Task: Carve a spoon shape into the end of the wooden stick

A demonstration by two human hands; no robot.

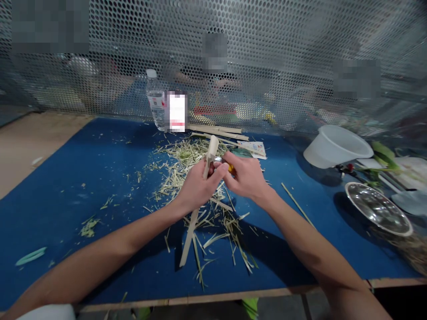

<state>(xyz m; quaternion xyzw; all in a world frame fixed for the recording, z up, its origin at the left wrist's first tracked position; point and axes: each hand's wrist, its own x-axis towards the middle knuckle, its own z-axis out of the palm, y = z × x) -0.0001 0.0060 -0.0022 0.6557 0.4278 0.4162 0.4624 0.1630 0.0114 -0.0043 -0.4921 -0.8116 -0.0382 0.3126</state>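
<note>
Left hand (199, 186) grips a pale bamboo strip (207, 166) while the right hand (246, 176) brings a small yellow-handled knife (228, 167) against it.

The left fingers (216, 170) curl closed around the strip, which stands tilted above that hand with its long end reaching down toward the counter, apparently braced to stay steady against the blade. The right fingers (227, 159) pinch narrowly on the handle, which is mostly hidden. Loose shavings (213, 213) heap beneath the hands on a blue mat (66, 178) covering the counter. Further back stand a plastic water bottle (155, 100), a white basin (336, 146) and a steel dish (378, 209), before a perforated metal screen (267, 40).
</note>
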